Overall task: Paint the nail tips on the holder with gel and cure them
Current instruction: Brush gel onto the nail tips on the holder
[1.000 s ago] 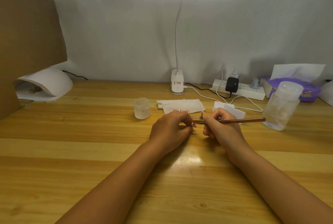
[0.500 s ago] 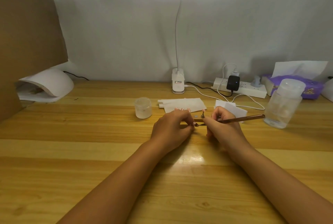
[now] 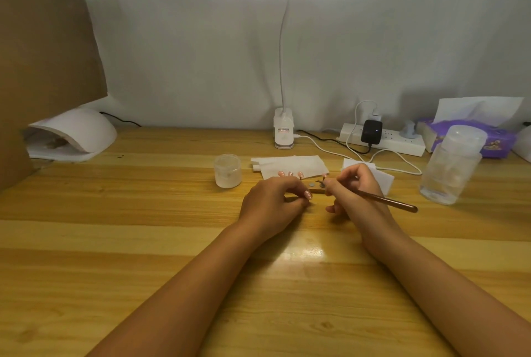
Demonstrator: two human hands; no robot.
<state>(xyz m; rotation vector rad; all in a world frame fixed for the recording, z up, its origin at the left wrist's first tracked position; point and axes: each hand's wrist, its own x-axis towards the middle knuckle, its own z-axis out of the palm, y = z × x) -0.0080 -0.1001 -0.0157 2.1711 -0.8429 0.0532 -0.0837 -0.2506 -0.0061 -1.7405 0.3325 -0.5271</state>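
My left hand (image 3: 273,201) curls round the left end of a low wooden nail-tip holder (image 3: 316,190) lying on the table. Pink nail tips (image 3: 290,173) stand on small stalks just behind that hand, and one more tip (image 3: 324,175) stands near my right hand. My right hand (image 3: 355,187) pinches a copper-coloured gel brush (image 3: 388,201), handle pointing right and down; the bristle end is hidden by my fingers near the holder's right part. A small frosted jar (image 3: 228,170) stands to the left. The white curing lamp (image 3: 74,134) sits at the far left.
White paper wipes (image 3: 290,165) lie behind the holder. A clear plastic bottle (image 3: 451,165) stands at the right, a purple tissue pack (image 3: 497,138) behind it. A power strip (image 3: 402,145) with cables and the desk lamp's base (image 3: 284,132) line the back wall. Brown cardboard (image 3: 43,55) rises at left.
My right hand has turned the brush so its handle now slants down to the right instead of lying level. The brush tip moved right, off the left hand's fingertips. The left hand stays put.
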